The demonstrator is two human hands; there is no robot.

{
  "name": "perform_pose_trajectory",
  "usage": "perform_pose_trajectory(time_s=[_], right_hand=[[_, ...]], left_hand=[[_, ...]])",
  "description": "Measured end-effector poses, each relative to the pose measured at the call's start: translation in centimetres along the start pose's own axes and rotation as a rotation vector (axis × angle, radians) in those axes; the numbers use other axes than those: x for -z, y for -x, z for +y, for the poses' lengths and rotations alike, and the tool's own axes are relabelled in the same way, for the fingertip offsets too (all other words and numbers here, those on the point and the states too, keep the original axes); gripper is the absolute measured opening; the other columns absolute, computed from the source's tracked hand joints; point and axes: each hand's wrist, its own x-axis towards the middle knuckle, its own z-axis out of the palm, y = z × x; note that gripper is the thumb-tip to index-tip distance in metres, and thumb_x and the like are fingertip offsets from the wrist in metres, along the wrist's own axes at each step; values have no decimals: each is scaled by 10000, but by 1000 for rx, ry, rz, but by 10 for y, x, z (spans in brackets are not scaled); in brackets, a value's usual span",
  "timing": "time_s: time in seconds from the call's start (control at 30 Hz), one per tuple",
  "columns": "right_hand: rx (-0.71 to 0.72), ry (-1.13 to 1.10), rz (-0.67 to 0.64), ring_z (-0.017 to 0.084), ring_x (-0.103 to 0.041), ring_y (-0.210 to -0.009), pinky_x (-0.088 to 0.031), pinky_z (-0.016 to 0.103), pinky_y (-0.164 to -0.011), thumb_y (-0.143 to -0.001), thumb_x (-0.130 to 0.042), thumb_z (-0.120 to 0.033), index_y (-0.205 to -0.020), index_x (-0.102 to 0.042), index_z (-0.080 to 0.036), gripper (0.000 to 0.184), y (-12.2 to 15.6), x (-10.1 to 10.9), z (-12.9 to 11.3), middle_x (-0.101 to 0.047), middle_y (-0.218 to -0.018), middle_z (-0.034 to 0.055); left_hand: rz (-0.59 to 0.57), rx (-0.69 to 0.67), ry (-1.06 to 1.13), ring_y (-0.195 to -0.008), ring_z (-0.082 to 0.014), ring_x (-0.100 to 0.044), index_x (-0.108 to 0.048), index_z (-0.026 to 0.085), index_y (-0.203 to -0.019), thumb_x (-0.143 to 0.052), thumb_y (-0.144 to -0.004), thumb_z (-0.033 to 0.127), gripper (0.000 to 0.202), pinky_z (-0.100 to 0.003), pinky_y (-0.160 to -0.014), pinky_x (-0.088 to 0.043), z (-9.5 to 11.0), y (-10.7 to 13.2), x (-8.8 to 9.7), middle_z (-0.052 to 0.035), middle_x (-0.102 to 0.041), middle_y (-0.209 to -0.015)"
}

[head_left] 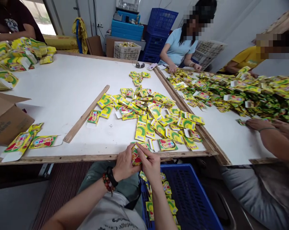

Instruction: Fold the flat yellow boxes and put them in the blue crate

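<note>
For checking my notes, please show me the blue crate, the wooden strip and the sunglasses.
Blue crate (189, 195): head view, its slotted wall.
Wooden strip (86, 113): head view, its middle.
Sunglasses (140, 65): head view, the bridge.

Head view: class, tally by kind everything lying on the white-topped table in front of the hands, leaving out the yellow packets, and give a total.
Wooden strip: 1
Sunglasses: 1
Phone-like device: 1
Cardboard box: 1
Total: 4
</note>
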Motion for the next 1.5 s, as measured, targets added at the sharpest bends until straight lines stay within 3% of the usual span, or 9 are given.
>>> perform_pose_trajectory(time_s=[0.13, 0.3, 0.43, 0.53, 0.7, 0.83, 1.0, 1.27, 1.5], right_hand=[[104, 34, -166, 248, -714, -888, -554, 392, -829, -805, -663, -298, -1142, -684, -255, 340, -2, -1, -4, -739, -1064, 40], [240, 117, -125, 226, -720, -772, -562, 356, -751, -834, -610, -271, -1133, -695, -252, 311, 4, -9, -1, -764, -974, 48], [101, 318, -27, 207, -667, -547, -526, 295, -524, -832, -569, -408, -1071, -738, -201, 359, 24, 38, 8, -769, -761, 65], [-119, 705, -5, 178, -463, -276, -357, 272, -319, -785, -567, -502, -1136, -707, -147, 519, 41, 98, 18, -565, -352, -5], [-155, 794, -14, 163, -490, -312, -415, 265, -371, -772, -556, -555, -1231, -644, -129, 632, 47, 125, 24, -658, -463, 19], [-2, 619, -10, 207, -681, -568, -551, 293, -556, -800, -550, -529, -1186, -677, -159, 549, 33, 77, 16, -738, -1048, 132], [153, 461, -184, 288, -652, -1088, -513, 419, -938, -859, -541, -414, -1177, -676, -169, 424, 21, 25, 1, -685, -1174, 128], [128, 409, -322, 275, -620, -1144, -494, 438, -974, -885, -528, -358, -1232, -637, -179, 406, 26, 10, -7, -650, -1235, 118], [58, 303, -330, 286, -614, -1149, -461, 447, -1002, -861, -569, -384, -1228, -639, -176, 427, 29, 1, -2, -647, -1240, 121]], left_hand=[[36, 32, 17, -975, -313, -651, -274, 164, -1312, -636, -716, 360, 724, -444, -788, -527, -4, 1, -5, -156, -592, -1178], [-20, -79, 65, -1064, -284, -602, -305, 156, -1319, -629, -731, 303, 687, -425, -873, -516, 4, -2, 7, -156, -563, -1205], [-267, -333, -191, -1179, -255, -511, -456, 221, -1293, -592, -778, 172, 534, -411, -986, -456, -12, -30, 73, -116, -501, -1319], [-114, -236, -654, -1281, -299, -397, -578, 250, -1196, -468, -781, -4, 498, -513, -1029, -369, -50, -63, 146, -110, -419, -1411], [-317, -273, -1035, -1288, -332, -371, -635, 291, -1085, -409, -871, 55, 391, -518, -949, -375, -106, -108, 222, -76, -351, -1488], [-463, -468, -1009, -1332, -290, -320, -636, 250, -999, -460, -855, 81, 283, -477, -1039, -296, -113, -121, 218, -43, -462, -1407], [-451, -446, -965, -1246, -254, -408, -595, 221, -1102, -417, -864, 69, 334, -422, -994, -369, -114, -119, 199, -83, -513, -1323], [-471, -242, -968, -1087, -259, -497, -556, 281, -1208, -475, -776, 33, 504, -383, -881, -432, -116, -110, 211, -95, -418, -1371], [-579, -346, -816, -955, -280, -558, -567, 156, -994, -658, -705, 337, 353, -360, -805, -454, -67, -85, 170, -121, -593, -1035]])
